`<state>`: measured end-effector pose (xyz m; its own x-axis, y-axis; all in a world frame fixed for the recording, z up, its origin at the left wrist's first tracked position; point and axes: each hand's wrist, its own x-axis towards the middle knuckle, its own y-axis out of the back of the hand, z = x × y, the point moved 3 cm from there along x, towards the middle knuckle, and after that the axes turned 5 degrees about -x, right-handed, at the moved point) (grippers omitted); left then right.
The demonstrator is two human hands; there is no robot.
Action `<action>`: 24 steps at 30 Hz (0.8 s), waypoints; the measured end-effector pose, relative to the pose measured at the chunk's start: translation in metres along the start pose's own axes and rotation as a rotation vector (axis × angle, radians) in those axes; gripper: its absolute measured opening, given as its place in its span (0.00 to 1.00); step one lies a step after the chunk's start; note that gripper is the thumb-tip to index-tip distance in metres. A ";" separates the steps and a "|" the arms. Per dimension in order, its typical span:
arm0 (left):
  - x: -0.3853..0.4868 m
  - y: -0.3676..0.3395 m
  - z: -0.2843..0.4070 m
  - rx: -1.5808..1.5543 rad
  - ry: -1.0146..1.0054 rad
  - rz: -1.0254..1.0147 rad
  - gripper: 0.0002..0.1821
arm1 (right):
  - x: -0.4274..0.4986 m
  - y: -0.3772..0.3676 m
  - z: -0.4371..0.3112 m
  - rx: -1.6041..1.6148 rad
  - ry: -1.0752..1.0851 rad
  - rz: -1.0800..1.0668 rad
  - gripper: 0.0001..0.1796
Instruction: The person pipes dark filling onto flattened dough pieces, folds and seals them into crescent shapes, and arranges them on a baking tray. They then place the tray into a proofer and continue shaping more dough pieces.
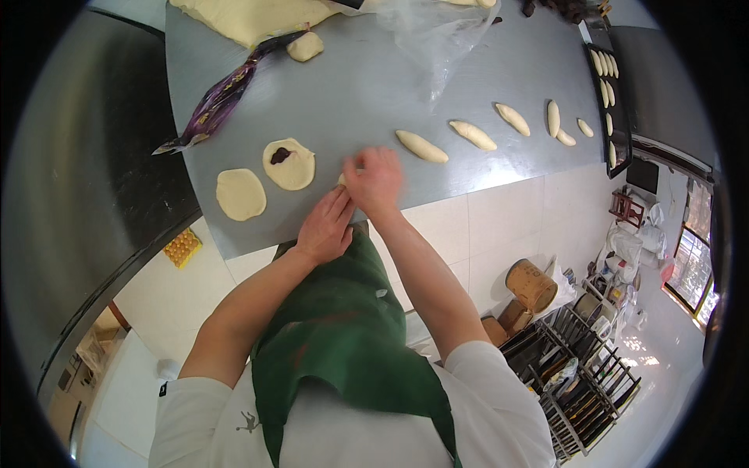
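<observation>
My left hand (327, 225) and my right hand (373, 178) meet at the near edge of the metal table. Between them is a small piece of dough (342, 179), mostly hidden by my fingers. The fingers of my right hand are curled over it and blurred. My left hand lies against it from the near side. Left of my hands is a flat dough round (295, 172) with a dab of dark filling (280, 155) near its upper left. A plain dough round (240, 195) rests further left. Just right of my right hand lies a spindle-shaped dough roll (422, 146).
More dough rolls (473, 135) trail right towards a black tray (619, 140) holding several. A purple piping bag (222, 102) reaches the table's left edge. A dough ball (305, 47), a large dough slab (251, 17) and clear plastic sheeting (436, 41) lie at the back.
</observation>
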<state>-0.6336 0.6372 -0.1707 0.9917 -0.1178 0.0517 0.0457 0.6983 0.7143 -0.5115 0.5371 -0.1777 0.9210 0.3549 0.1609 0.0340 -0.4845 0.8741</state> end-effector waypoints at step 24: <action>-0.085 0.075 -0.034 -0.194 0.490 0.322 0.13 | 0.119 -0.041 -0.002 -0.190 0.107 0.001 0.56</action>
<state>-0.7102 0.7236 -0.1457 0.8972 0.4263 -0.1155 -0.2900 0.7658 0.5740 -0.4042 0.6005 -0.1937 0.8740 0.4424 0.2012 -0.0503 -0.3295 0.9428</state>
